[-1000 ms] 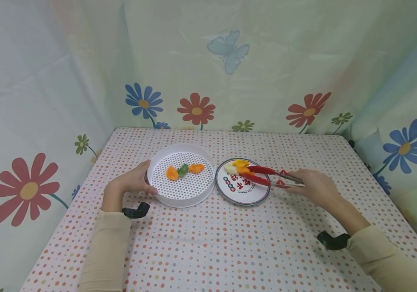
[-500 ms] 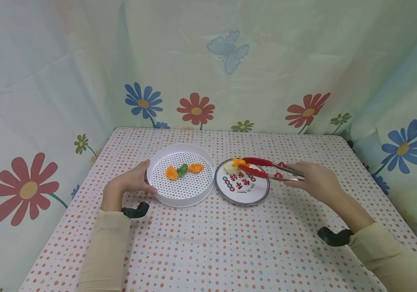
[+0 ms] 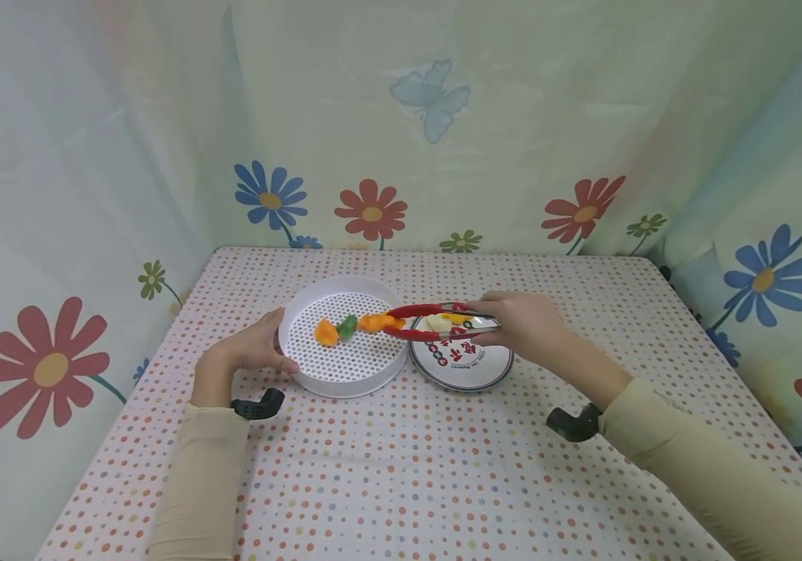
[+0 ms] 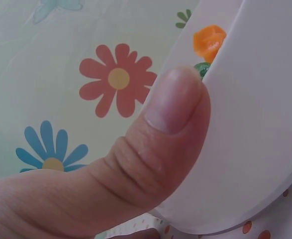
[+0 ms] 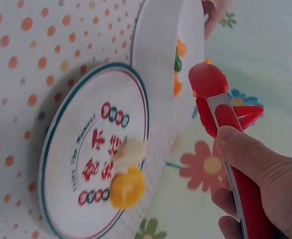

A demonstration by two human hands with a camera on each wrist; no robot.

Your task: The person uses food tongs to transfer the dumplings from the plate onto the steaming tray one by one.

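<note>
My left hand (image 3: 249, 345) grips the left side of a round white steamer basket (image 3: 344, 387) with a perforated floor; the thumb (image 4: 173, 102) lies against its outer wall. In the basket sit an orange dumpling-like piece (image 3: 326, 333), a green piece (image 3: 348, 326) and another orange piece (image 3: 372, 322). My right hand (image 3: 523, 323) holds red-tipped metal tongs (image 3: 411, 334), whose tips reach over the basket's right rim. Something orange shows between the tips, partly hidden by them. Behind the tongs, a white piece (image 5: 130, 155) and a yellow piece (image 5: 127, 188) lie on the plate (image 3: 467, 374).
The plate stands right beside the basket, with red lettering and a dark rim. Both are on a dotted tablecloth (image 3: 372, 467). A flowered curtain (image 3: 499, 156) hangs behind and at both sides of the table.
My right hand has moved left with the tongs, from the plate to the basket's right rim, carrying an orange piece. The left hand has stayed on the basket.
</note>
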